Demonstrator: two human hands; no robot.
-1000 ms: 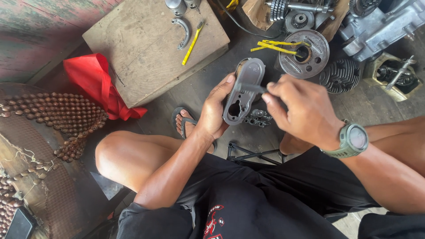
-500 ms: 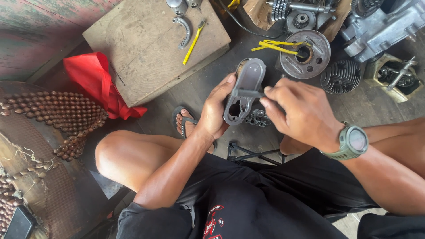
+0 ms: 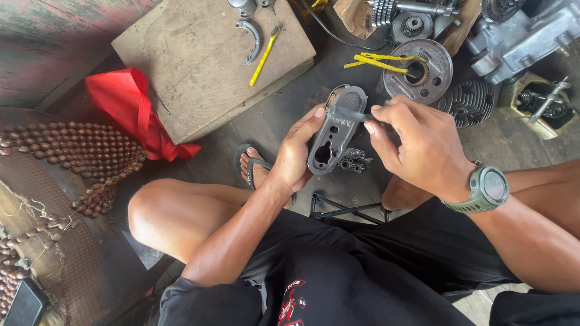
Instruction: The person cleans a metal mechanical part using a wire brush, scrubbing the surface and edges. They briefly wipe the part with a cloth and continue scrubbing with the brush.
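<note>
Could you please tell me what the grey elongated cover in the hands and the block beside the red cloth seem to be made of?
The grey elongated cover, held by the left hand, looks like cast metal, perhaps aluminium: dull matt grey, with moulded holes and a raised rim. The flat square block appears to be bare, unfinished wood: pale tan, scuffed, with a visible crack line. The red cloth looks like thin shiny fabric or plastic sheet; which one is unclear.

A single camera sat on the person's head and looked steeply down past the lap to the floor. It stood close: the left hand point(image 3: 294, 151) and right hand point(image 3: 417, 142) filled the centre of the frame, with knees and dark shorts point(image 3: 362, 271) across the bottom. A wooden board point(image 3: 199, 60) lay at upper left and metal engine parts point(image 3: 513, 36) at upper right. No second view shared the scene.
</note>
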